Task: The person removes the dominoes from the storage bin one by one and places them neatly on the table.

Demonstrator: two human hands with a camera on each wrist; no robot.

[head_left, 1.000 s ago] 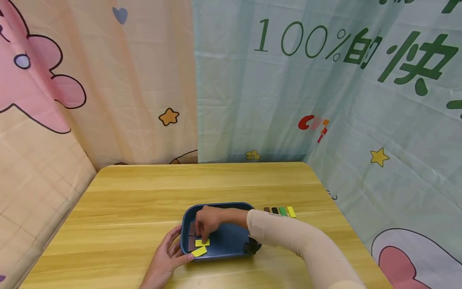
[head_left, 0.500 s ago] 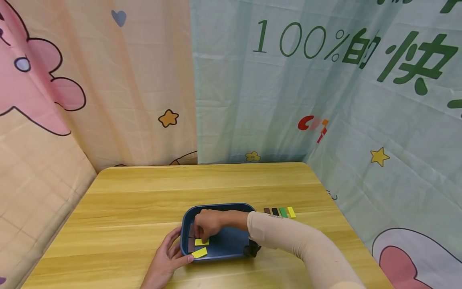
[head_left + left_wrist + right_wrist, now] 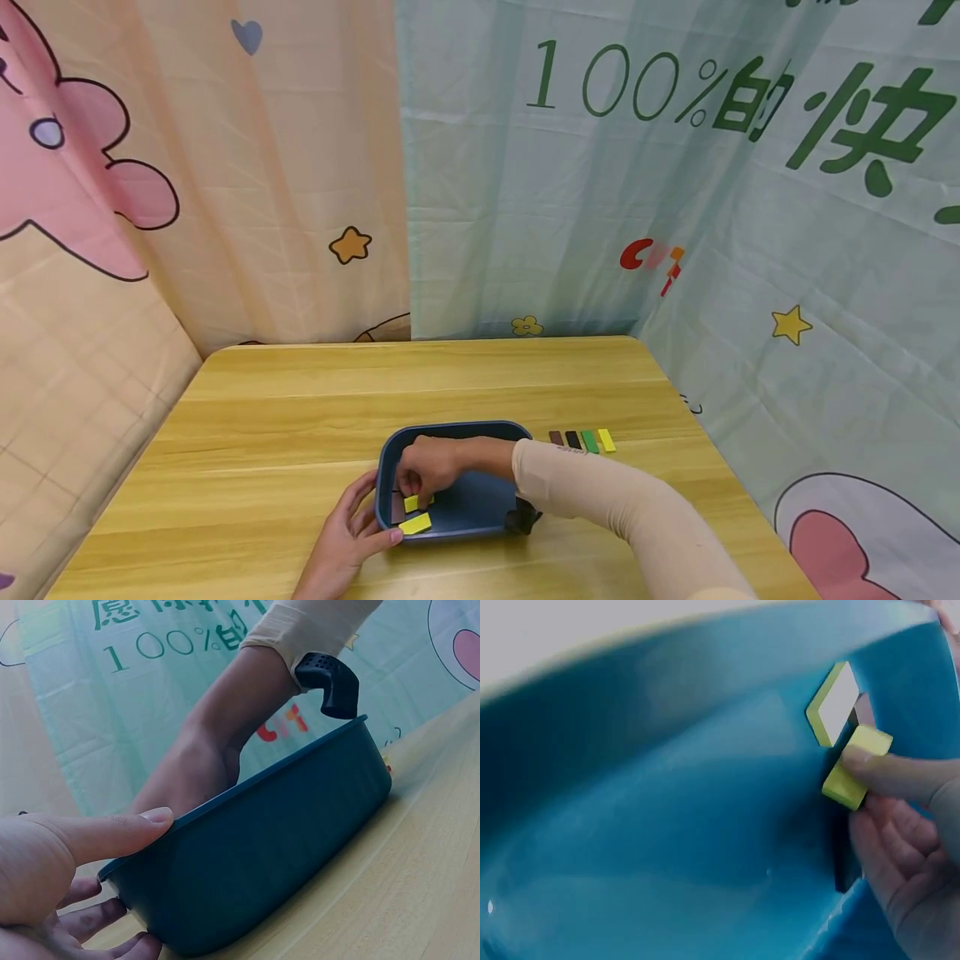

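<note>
A cream sleeve [image 3: 628, 498] (finely lettered) adjoins a black perforated wrist device [image 3: 334, 681]

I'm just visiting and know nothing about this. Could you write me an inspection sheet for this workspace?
Surface: wood-grain table.
Job's things: blue tub with a loose yellow block and dark block inside; on the table to its right, brown block, black block, green block, end yellow block.
Clutter: nothing seen.
Grippers: bare hands instead; left hand holds the tub's near-left corner; right hand pinches another yellow block inside, lifted or not unclear.
Cables: nothing seen; black device at the right wrist.
Surroundings: printed curtains behind the table.
</note>
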